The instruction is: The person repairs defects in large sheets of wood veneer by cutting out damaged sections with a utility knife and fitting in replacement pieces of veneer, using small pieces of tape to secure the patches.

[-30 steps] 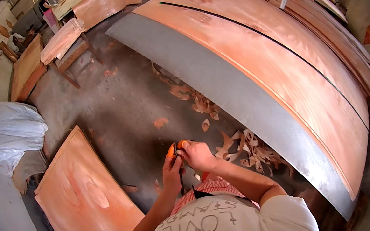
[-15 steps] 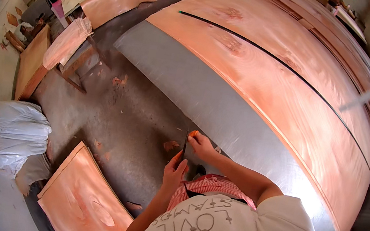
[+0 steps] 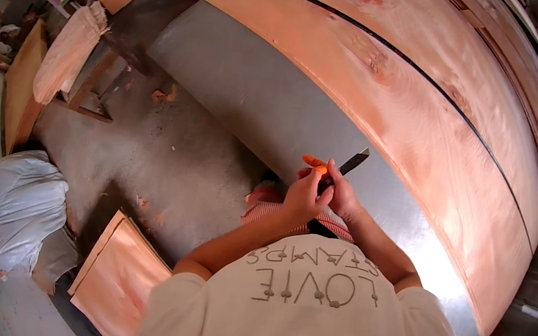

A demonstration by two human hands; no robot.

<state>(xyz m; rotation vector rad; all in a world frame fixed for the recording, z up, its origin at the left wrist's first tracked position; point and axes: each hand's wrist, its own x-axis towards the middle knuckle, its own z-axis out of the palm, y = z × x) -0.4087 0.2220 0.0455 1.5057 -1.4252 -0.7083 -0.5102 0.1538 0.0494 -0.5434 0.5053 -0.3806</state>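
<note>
Head: left hand [image 3: 304, 197], right hand [image 3: 344, 196] at black knife [image 3: 354, 162].

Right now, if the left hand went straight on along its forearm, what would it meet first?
Probably the black utility knife, whose handle lies close beside the left hand, with the right hand against it; depth is unclear.

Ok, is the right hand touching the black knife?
Touching. The head view shows the right hand closed on the black knife, whose tip end juts out past the grip.
</note>
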